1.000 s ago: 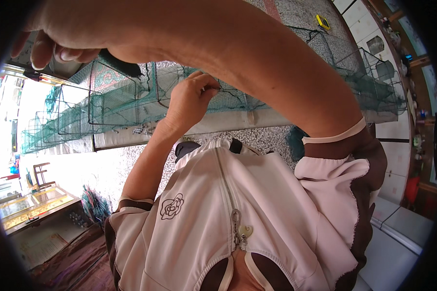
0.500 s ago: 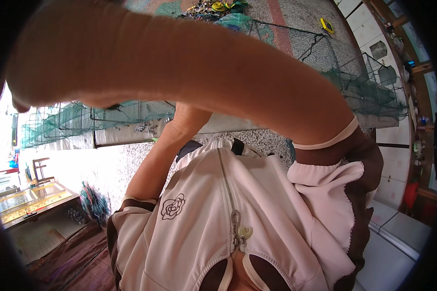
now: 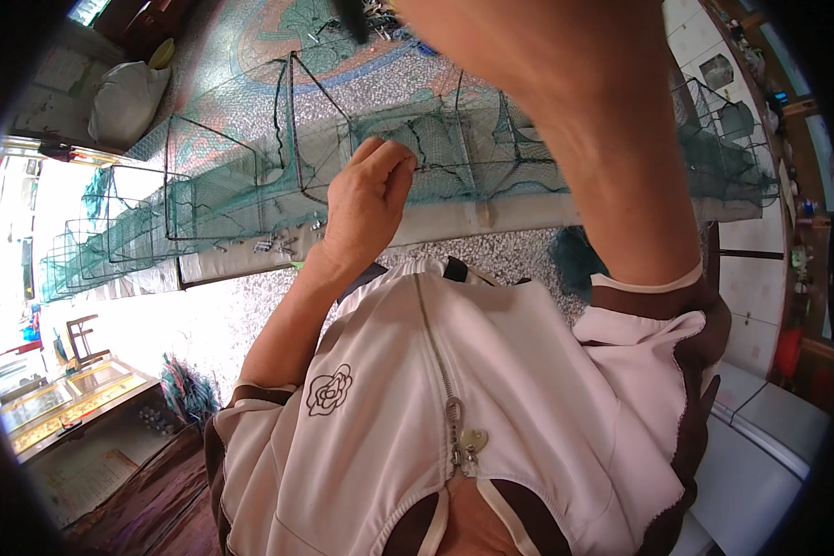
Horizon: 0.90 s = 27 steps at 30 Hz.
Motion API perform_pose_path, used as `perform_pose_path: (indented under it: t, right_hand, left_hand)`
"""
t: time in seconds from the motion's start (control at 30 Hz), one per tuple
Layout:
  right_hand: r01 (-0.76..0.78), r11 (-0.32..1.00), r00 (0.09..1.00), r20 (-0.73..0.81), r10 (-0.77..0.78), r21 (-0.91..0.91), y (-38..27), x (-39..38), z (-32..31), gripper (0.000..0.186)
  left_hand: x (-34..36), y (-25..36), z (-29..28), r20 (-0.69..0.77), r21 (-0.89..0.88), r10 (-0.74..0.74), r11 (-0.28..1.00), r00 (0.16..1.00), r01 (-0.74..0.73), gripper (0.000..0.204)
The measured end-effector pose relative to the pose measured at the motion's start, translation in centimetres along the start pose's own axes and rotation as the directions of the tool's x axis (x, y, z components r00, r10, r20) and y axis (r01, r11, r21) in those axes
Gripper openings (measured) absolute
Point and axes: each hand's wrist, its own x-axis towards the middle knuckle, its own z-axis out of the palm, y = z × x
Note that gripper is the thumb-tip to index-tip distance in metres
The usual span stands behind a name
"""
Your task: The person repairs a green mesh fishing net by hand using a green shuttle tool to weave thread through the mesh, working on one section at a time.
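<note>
A long green mesh net trap [image 3: 232, 199] with thin dark frames stretches across the surface in front of me. My left hand [image 3: 371, 199] is at its near side, with thumb and fingers closed in a pinch on the netting; the exact bit between the fingertips is hidden. Raised close to the camera, my right hand [image 3: 519, 37] is blurred and cut off by the top edge, so its fingers do not show. Left of it, a dark elongated thing [image 3: 348, 18] hangs into view, too blurred to name; whether my right hand holds it cannot be told.
A pale ledge [image 3: 473, 218] runs under the net's near side, small metal-looking bits [image 3: 273, 245] on it. A white sack [image 3: 128, 104] stands at the far left. Glass-topped cabinet [image 3: 83, 398] lies low left, a white appliance [image 3: 760, 463] low right. Dark green netting [image 3: 579, 259] hangs beside my right forearm.
My right arm has swung from across the upper left to the upper right, uncovering the net and my left hand. My left hand stays in about the same place.
</note>
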Motion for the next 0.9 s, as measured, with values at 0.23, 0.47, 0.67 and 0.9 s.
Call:
perform_pose_path:
  t: [0.23,0.47,0.67,0.9]
  right_hand:
    - [-0.281,0.960,0.960,0.020,0.281,0.018,-4.2,-12.6,-1.9,0.014]
    - [-0.818,0.540,0.574,0.235,0.784,0.198,-9.1,-21.7,4.2,0.010]
    - [-0.819,0.535,0.564,0.120,0.817,0.207,-8.8,-22.3,6.5,0.009]
    - [-0.880,0.423,0.451,0.096,0.888,0.216,-9.2,-21.3,7.2,0.017]
  left_hand:
    - [-0.1,-0.7,-0.1,0.007,0.065,0.068,0.996,0.998,-0.069,0.003]
    - [0.4,-0.8,-0.2,0.049,0.071,0.038,0.997,0.998,-0.041,0.004]
    - [0.6,-0.6,-0.5,0.081,0.029,-0.005,1.000,0.997,0.002,0.004]
    - [0.6,-0.5,-0.6,0.075,0.033,0.014,0.999,0.997,-0.017,0.005]
